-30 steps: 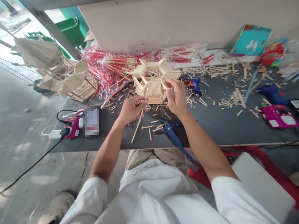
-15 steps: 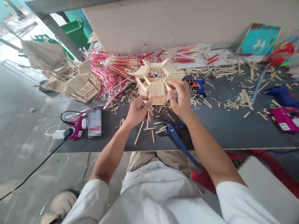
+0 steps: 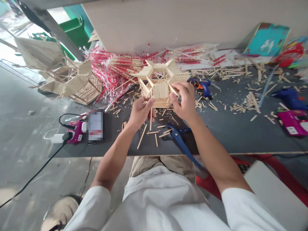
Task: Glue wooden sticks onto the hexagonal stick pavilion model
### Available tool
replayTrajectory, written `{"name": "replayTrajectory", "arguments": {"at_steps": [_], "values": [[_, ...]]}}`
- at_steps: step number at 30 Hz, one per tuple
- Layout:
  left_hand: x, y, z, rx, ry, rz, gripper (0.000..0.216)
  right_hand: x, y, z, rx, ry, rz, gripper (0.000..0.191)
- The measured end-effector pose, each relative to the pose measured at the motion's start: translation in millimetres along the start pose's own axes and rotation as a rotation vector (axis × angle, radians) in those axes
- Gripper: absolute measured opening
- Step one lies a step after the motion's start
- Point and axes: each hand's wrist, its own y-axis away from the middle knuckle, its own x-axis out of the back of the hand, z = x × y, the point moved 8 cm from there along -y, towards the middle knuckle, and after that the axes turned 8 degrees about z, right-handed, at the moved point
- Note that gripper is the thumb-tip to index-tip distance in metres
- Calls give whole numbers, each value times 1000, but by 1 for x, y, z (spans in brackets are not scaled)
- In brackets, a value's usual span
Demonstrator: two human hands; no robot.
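A small model built from thin wooden sticks (image 3: 160,91) stands on the dark tabletop before me, its slatted panels flaring outward at the top. My left hand (image 3: 141,112) pinches a single wooden stick (image 3: 150,120) between thumb and fingers, at the model's near left corner. The stick's lower end points down toward me. My right hand (image 3: 184,98) is at the model's near right side, thumb and fingers closed on the edge of a slanted piece there. Blue cutting pliers (image 3: 180,141) lie below the right hand, beside several loose cut sticks (image 3: 142,136).
A larger stick model (image 3: 72,80) stands at the left. Red-tipped sticks in plastic (image 3: 113,67) lie behind. A blue glue gun (image 3: 205,89) is right of the model, another (image 3: 290,98) farther right. A phone-like device (image 3: 95,125) and pink power strip (image 3: 76,132) sit left; stick scraps litter the table.
The left hand and its stick have risen slightly toward the model's lower left corner. The right hand stays at the model's right side. The view has shifted a little.
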Motion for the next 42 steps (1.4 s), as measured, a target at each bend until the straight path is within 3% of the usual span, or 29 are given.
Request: {"name": "replayTrajectory", "arguments": {"at_steps": [15, 20, 25, 30, 36, 42], "values": [[-2, -1, -6, 17, -62, 3, 34, -1, 1, -1, -21, 23, 7, 38], [8, 14, 13, -86, -306, 77, 25, 1, -1, -2, -27, -1, 20, 38], [3, 21, 22, -79, -473, 74, 27, 3, 0, -1, -42, 23, 108, 35], [5, 19, 35, -273, -777, 275, 24, 1, 1, 6, -63, 2, 105, 38], [-4, 23, 28, -180, -777, 307, 16, 6, 0, 4, -59, -12, 101, 30], [-14, 20, 26, -114, -838, 332, 21, 10, -2, -4, -40, -15, 92, 22]]}}
